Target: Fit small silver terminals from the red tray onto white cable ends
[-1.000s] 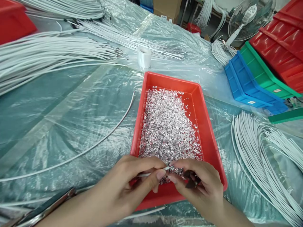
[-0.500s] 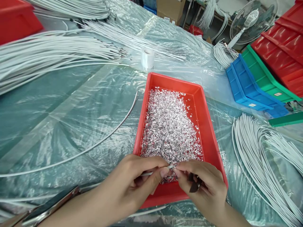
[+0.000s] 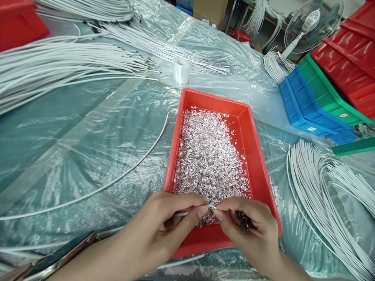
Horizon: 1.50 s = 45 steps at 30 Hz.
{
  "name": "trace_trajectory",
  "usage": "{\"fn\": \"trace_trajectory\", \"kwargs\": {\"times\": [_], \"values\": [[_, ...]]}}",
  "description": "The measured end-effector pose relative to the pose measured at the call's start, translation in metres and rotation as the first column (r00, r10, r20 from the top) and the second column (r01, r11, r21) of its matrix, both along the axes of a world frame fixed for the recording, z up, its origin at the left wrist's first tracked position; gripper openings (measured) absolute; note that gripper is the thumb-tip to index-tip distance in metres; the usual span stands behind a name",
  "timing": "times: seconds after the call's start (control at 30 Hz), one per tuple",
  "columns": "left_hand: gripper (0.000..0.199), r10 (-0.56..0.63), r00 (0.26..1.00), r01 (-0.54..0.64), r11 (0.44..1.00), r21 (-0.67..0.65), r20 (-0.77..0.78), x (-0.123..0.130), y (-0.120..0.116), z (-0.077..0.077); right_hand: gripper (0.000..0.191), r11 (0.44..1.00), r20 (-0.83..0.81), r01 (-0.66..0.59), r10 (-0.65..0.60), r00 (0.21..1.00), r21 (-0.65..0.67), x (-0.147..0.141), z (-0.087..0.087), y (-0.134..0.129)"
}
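Between the thumb and index finger of my left hand [image 3: 172, 224] is a thin white cable [image 3: 181, 214], close to its end. My right hand [image 3: 249, 230] pinches the very tip of that cable, where a small silvery bit shows. Fingers hide most of the tip. A dark metal object [image 3: 242, 220], perhaps a small tool, is tucked in my right palm; its kind is unclear. Both hands are over the near end of a red tray [image 3: 265, 183], which holds a heap of shiny foil scraps [image 3: 212, 156].
Left lies a large bundle of white cables [image 3: 64, 66]; another bundle [image 3: 313, 195] lies right. A single cable [image 3: 123, 177] curves beside the tray. Beyond stands a roll of clear film [image 3: 181, 70]. Stacked blue bins [image 3: 304, 105] and a fan [image 3: 313, 23] are at back right.
Both hands stay at the cable tip with only small finger movements. The dark object in my right palm has turned slightly. The view has shifted a little.
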<state>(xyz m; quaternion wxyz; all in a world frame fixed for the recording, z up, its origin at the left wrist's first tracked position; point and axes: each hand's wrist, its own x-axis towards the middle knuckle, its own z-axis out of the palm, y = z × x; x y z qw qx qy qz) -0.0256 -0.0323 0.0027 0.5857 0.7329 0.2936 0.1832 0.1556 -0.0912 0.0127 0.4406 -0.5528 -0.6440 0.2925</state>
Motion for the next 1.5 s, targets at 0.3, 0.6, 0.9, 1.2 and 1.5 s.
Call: {"fn": "trace_trajectory", "kwargs": {"times": [0.3, 0.6, 0.9, 1.2, 1.5], "values": [[0.028, 0.036, 0.999, -0.031, 0.991, 0.132, -0.033, 0.003, 0.001, -0.001, 0.017, 0.998, -0.029, 0.030, -0.031, 0.999, -0.048, -0.003, 0.005, 0.002], [0.023, 0.115, 0.992, -0.120, 0.978, 0.168, 0.044, 0.003, 0.000, -0.005, 0.025, 0.999, -0.085, 0.017, -0.014, 0.996, 0.040, -0.001, 0.004, -0.007], [0.035, 0.039, 0.998, -0.035, 0.996, -0.079, 0.056, -0.004, 0.002, 0.006, 0.016, 0.960, 0.066, 0.257, -0.251, 0.966, -0.108, 0.033, 0.002, 0.008], [0.036, 0.060, 0.992, -0.030, 0.965, -0.261, 0.107, -0.004, 0.005, 0.004, 0.027, 0.966, 0.027, 0.233, -0.232, 0.972, -0.108, 0.031, 0.001, 0.010], [0.020, -0.271, 0.938, 0.347, 0.754, 0.558, -0.216, -0.022, -0.017, 0.021, 0.034, 0.974, -0.004, 0.198, -0.200, 0.980, -0.109, 0.033, -0.002, 0.009]]}}
